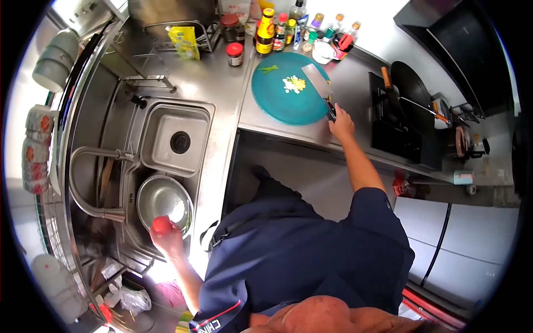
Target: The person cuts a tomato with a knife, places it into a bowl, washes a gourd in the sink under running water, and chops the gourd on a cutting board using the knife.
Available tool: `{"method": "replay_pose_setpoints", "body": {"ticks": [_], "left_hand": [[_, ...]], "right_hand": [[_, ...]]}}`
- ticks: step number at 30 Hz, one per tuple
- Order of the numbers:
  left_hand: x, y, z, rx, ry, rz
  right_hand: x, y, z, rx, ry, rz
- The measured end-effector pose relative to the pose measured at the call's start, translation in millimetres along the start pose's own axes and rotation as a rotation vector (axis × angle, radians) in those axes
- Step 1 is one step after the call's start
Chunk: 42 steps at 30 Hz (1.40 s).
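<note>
My left hand [166,240] is closed around a red tomato [162,224], above the near edge of a metal bowl [145,195] in the sink. My right hand [342,123] grips the black handle of a cleaver [317,80]. The blade lies over the right side of a round teal cutting board [277,108]. In the middle of the board is a small pile of chopped white and yellow pieces [294,84], perhaps garlic and ginger. Some green strips [267,69] lie near its upper left edge.
Bottles and jars, among them a yellow-capped sauce bottle [265,33], line the back of the counter. A black wok [412,91] stands on the stove at right. The faucet [97,211] arches beside the sink basins [208,127]. Stacked bowls [55,61] sit on the left rack.
</note>
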<state>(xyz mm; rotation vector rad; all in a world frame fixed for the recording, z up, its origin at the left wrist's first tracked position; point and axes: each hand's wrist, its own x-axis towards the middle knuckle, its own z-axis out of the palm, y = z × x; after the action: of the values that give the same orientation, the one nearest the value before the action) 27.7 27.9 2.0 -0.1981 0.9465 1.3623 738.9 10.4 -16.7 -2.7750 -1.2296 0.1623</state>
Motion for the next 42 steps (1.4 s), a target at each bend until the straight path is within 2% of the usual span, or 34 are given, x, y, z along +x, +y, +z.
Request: {"method": "replay_pose_setpoints", "body": {"ticks": [2,5,11,14,16,17,18,20,22,23,25,27,28,30,31,32,35,39,42], "left_hand": [[-20,0,11,-0.011,0.068,0.044],[-34,-2,13,-0.033,0.025,0.087],[-36,-7,7,-0.097,0.139,0.159],[-38,-11,15,-0.164,0.179,0.160],[-41,-12,15,-0.137,0.046,0.133],[-42,-12,15,-0.145,0.049,0.142],[-43,-13,19,-0.157,0.041,0.148],[-43,-15,22,-0.180,0.035,0.164],[-44,-16,24,-0.095,-0.029,0.180],[-46,-21,40,-0.101,0.158,0.254],[-45,-19,31,-0.099,0.084,0.172],[-42,-24,32,-0.110,0.065,0.195],[-34,-25,24,-0.129,0.033,0.166],[-46,-32,48,-0.200,-0.024,0.150],[-48,-31,52,-0.210,-0.063,0.158],[-45,-31,49,-0.213,-0.091,0.149],[-42,-31,53,-0.235,-0.132,0.172],[-49,-30,74,-0.259,-0.200,0.205],[-50,-30,86,-0.240,-0.208,0.262]], "right_hand": [[11,-8,1,0.009,-0.002,-0.039],[26,-23,-9,-0.050,-0.151,0.031],[46,-32,-1,-0.097,-0.098,0.026],[57,-27,-5,0.070,0.004,0.122],[52,-27,-10,0.290,0.116,0.081],[41,-30,-10,0.418,0.279,-0.012],[32,-38,-9,0.419,0.276,-0.022],[11,-67,-13,0.815,0.313,-0.192],[-26,-120,-49,1.198,0.068,-0.296],[-37,-147,-52,1.368,0.102,-0.475],[-73,-199,-61,1.549,-0.020,-0.448],[-104,-237,-50,1.610,-0.190,-0.422],[-112,-248,-21,1.694,-0.415,-0.410],[-128,-267,-13,1.306,-0.629,-0.570],[-138,-278,-15,1.109,-0.642,-0.630],[-148,-281,-8,1.065,-0.687,-0.666],[-177,-289,-34,1.255,-1.053,-0.606],[-197,-309,-78,1.199,-1.275,-0.676],[-212,-315,-89,1.179,-1.332,-0.759]]}}
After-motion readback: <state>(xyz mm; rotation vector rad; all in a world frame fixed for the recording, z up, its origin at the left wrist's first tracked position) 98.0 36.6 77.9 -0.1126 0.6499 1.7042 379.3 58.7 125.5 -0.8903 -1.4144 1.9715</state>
